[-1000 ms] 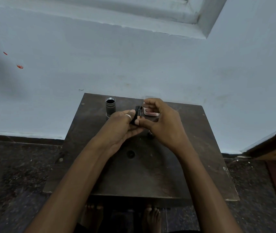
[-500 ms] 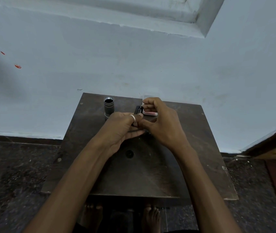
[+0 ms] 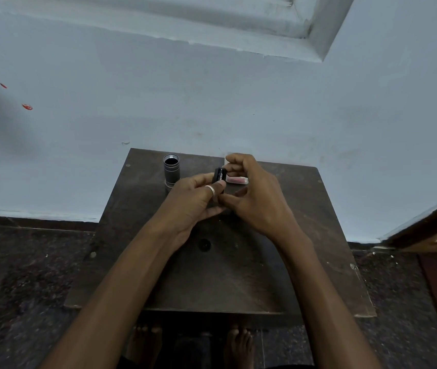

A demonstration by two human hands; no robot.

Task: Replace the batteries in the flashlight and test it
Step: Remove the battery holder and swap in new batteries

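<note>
The grey flashlight body (image 3: pixel 171 170) stands upright, open end up, at the back left of the small dark table (image 3: pixel 305 249). My left hand (image 3: pixel 193 201), a ring on one finger, holds a black battery holder with a battery (image 3: pixel 219 176) above the table's back middle. My right hand (image 3: pixel 254 195) meets it from the right; its thumb and fingertips pinch at the holder's lower part, and its other fingers curl above. What lies under the hands is hidden.
A small pale packet with a red patch (image 3: pixel 236 179) lies behind my right hand near the table's back edge. A round dark mark (image 3: pixel 204 244) sits mid-table. The blue wall is close behind, a wooden door (image 3: pixel 435 235) at right, my bare feet below the front edge.
My hands have stayed together over the back of the table. The battery holder has turned in my fingers, its copper end no longer showing, and my left fingers have shifted along it.
</note>
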